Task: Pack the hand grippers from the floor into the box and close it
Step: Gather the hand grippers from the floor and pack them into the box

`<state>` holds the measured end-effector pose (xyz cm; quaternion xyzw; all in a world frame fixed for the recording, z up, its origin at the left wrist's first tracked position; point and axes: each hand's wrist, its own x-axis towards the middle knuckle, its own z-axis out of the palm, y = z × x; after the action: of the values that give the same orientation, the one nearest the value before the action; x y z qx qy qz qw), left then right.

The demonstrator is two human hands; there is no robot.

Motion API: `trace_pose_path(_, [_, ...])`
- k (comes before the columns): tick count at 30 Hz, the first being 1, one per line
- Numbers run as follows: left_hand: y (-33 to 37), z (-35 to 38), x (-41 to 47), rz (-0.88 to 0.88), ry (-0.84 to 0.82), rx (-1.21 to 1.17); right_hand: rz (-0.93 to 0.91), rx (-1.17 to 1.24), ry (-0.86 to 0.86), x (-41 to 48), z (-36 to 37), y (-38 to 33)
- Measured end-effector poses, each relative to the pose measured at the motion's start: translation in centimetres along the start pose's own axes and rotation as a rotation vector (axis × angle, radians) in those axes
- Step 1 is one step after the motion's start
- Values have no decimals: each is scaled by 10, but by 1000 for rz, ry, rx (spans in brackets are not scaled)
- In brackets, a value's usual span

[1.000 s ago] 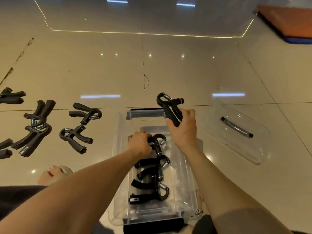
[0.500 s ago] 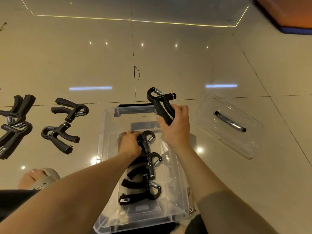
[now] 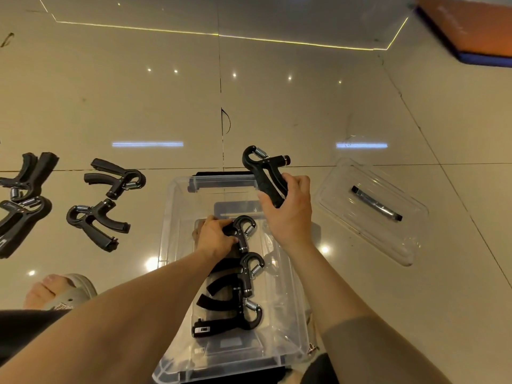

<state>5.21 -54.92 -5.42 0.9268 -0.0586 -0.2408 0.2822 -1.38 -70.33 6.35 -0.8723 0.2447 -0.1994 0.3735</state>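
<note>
Head view: three hand grippers are lying in the clear box, left hand curling its fingers round the farthest. Right hand is clamping a fourth gripper over the far rim. At least four loose grippers are waiting on the floor; the lid is lying aside, right, off the box.

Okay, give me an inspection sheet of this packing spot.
Surface: glossy tiled floor, reflecting lights.
Job's things: clear box open, three hand grippers inside; lid on the floor to its right; at least four floor grippers at left.
Clutter: nothing seen.
Hands: left hand grips the top boxed gripper; right hand holds a raised gripper near the box's far rim.
Cables: nothing seen.
Surroundings: orange mat top right; sandalled foot lower left.
</note>
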Motion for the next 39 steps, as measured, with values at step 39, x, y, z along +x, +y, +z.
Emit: trace_pose_path(39, [141,-166,-112,96,116,-1172,-186,55,111,-30,-25,-94])
